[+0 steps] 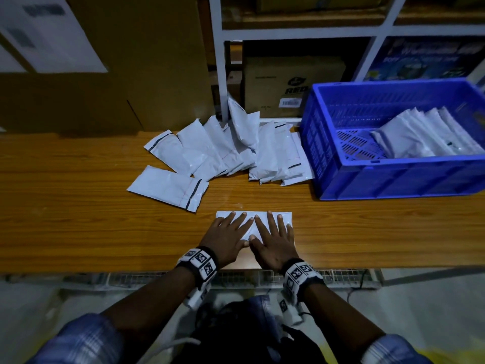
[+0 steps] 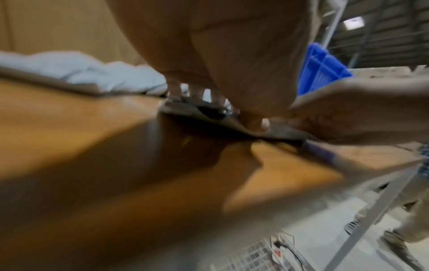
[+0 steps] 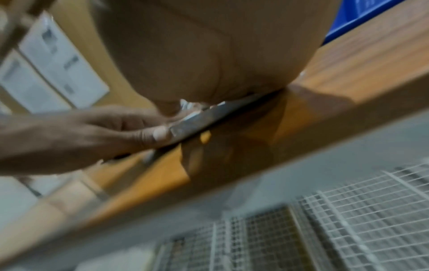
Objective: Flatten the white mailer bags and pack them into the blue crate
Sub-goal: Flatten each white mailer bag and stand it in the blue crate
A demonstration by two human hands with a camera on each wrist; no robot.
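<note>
One white mailer bag (image 1: 262,216) lies flat near the table's front edge. My left hand (image 1: 227,235) and right hand (image 1: 273,239) press down on it side by side, palms flat and fingers spread straight. Both wrist views are blurred; they show the bag's thin edge (image 3: 209,117) under the palms. A loose pile of white mailer bags (image 1: 231,148) lies behind, and a single bag (image 1: 168,187) lies apart at its front left. The blue crate (image 1: 393,179) stands at the right with several white bags (image 1: 425,137) leaning inside it.
The wooden table (image 1: 65,219) has bare room at the left and front right. A big cardboard box (image 1: 105,74) stands at the back left. A white metal shelf frame (image 1: 220,74) with boxes rises behind the pile. A wire grid (image 3: 348,210) lies below the table edge.
</note>
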